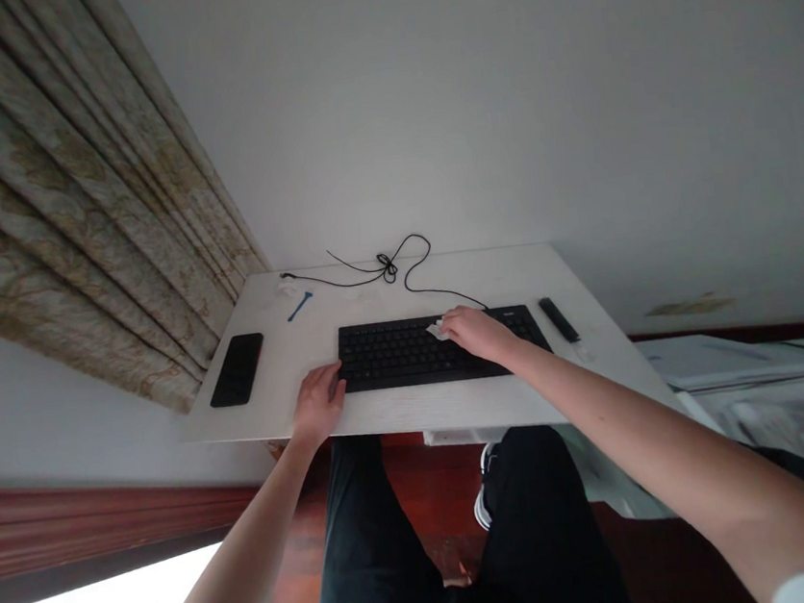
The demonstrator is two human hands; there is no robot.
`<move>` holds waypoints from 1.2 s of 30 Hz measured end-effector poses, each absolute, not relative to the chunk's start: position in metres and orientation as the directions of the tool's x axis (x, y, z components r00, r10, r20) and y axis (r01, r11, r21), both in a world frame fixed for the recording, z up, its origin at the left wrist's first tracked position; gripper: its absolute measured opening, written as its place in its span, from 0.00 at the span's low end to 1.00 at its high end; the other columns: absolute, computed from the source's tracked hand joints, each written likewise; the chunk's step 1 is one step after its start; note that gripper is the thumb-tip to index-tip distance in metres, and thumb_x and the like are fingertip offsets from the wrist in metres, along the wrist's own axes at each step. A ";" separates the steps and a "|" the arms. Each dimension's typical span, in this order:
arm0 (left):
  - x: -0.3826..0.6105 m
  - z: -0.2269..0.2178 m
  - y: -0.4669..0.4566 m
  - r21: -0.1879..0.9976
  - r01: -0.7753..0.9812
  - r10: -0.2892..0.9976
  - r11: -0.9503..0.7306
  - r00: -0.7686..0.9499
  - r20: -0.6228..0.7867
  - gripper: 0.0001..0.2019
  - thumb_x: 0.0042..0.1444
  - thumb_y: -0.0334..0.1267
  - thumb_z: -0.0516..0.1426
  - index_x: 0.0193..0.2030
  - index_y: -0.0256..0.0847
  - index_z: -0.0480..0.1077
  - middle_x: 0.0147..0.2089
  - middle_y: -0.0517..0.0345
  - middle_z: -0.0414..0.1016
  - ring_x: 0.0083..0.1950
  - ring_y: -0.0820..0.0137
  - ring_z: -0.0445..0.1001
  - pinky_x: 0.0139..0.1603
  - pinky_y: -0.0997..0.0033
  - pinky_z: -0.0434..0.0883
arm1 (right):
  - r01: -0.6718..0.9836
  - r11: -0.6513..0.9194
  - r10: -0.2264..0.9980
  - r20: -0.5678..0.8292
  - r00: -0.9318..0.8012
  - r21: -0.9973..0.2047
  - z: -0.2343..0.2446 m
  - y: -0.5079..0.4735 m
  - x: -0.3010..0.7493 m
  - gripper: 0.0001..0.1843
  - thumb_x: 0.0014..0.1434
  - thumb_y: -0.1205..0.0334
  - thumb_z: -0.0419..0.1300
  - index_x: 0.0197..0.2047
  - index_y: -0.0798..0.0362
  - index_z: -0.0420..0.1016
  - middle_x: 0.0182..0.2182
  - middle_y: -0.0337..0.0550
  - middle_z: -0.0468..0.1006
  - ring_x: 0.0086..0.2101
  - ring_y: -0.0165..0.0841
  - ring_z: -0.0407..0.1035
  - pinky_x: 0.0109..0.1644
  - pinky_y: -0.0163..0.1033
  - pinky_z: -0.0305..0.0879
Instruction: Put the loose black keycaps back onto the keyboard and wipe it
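A black keyboard point(386, 354) lies flat near the front edge of the white desk. My left hand point(317, 400) is at its left end, with fingers and thumb holding the front left corner. Over the right half of the keys, my right hand point(479, 331) pinches a crumpled white tissue point(438, 330), which appears to touch the upper keys. Some keys on the right are hidden beneath that hand and forearm. The keyboard's black cable point(444, 291) leaves its back edge and runs to a tied bundle near the wall.
A black phone point(237, 370) lies at the desk's left side. Behind it are a small blue tool point(299, 305) and a whitish scrap point(287, 288). A slim black object point(559, 320) sits right of the keyboard. Patterned curtains point(69, 184) hang at the left; a plain wall point(386, 100) stands behind.
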State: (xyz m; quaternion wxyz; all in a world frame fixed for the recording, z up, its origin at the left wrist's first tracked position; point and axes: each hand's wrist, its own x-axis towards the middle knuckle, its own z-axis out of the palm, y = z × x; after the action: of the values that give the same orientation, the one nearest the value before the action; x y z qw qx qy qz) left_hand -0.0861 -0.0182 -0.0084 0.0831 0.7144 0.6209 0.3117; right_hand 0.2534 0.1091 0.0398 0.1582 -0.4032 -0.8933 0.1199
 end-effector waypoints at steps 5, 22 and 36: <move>-0.085 -0.008 -0.018 0.508 0.833 0.937 -0.220 0.036 0.347 0.17 0.65 0.38 0.52 0.58 0.42 0.70 0.55 0.48 0.76 0.59 0.59 0.73 0.63 0.51 0.69 | 0.748 0.576 0.817 0.187 -0.546 -0.329 0.040 0.108 0.322 0.13 0.58 0.73 0.56 0.30 0.50 0.80 0.34 0.45 0.81 0.41 0.39 0.74 0.52 0.44 0.67; -0.076 -0.003 0.023 0.703 0.710 0.963 -0.044 -0.156 0.218 0.17 0.64 0.42 0.51 0.54 0.41 0.74 0.53 0.49 0.79 0.55 0.60 0.76 0.61 0.54 0.71 | 0.840 0.203 0.962 0.261 -0.077 -0.503 0.021 0.104 0.386 0.12 0.59 0.56 0.60 0.35 0.53 0.82 0.36 0.50 0.83 0.35 0.39 0.76 0.44 0.44 0.70; -0.067 -0.006 0.033 0.628 0.778 0.940 -0.019 -0.201 0.276 0.18 0.63 0.39 0.52 0.56 0.41 0.73 0.48 0.49 0.78 0.45 0.62 0.78 0.54 0.58 0.73 | 0.700 0.194 0.977 0.202 -0.072 -0.688 0.022 0.122 0.303 0.14 0.56 0.54 0.61 0.39 0.54 0.82 0.25 0.40 0.78 0.25 0.32 0.68 0.34 0.38 0.64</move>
State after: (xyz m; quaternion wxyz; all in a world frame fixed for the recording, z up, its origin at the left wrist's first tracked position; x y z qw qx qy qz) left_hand -0.0666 0.0333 -0.0059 0.1156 0.6215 0.6909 0.3508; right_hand 0.3025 0.1216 0.0224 0.3258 -0.5980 -0.7008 0.2126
